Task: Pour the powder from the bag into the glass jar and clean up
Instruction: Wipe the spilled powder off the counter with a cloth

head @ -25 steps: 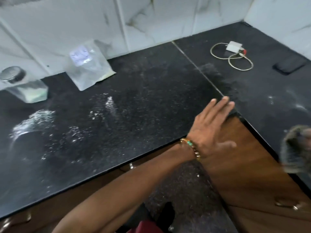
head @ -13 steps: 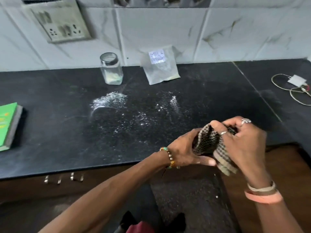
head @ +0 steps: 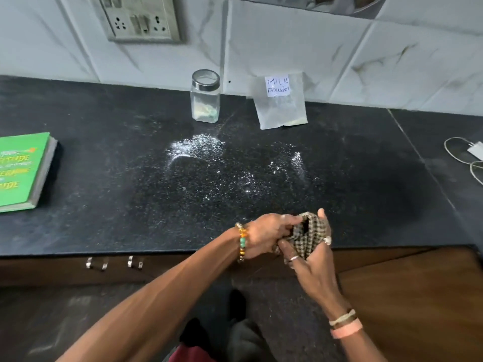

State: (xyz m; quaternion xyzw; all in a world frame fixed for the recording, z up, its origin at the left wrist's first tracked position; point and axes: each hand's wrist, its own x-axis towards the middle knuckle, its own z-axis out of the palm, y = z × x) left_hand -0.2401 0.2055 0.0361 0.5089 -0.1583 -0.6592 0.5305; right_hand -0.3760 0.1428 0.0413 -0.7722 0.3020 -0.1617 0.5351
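Note:
A glass jar [head: 205, 99] with a metal rim stands at the back of the black counter [head: 91, 205], a little powder in its bottom. To its right a flat clear bag [head: 281, 105] labelled "milk powder" leans on the wall. Spilled white powder [head: 198, 150] is scattered over the counter's middle, with a second patch [head: 295, 163] to the right. At the counter's front edge my left hand [head: 266, 235] and my right hand [head: 311, 262] both grip a bunched checked cloth [head: 307, 236], held just above the surface.
A green book [head: 21, 171] lies at the left edge of the counter. A white charger with its coiled cable [head: 467, 158] lies at the right. A switch and socket plate [head: 141, 18] is on the tiled wall. Wooden drawers with metal handles [head: 115, 263] sit below.
A second ago my left hand lay flat on the counter corner and my right held the cloth off to the side. Now both hands hold the cloth, closer to the spill.

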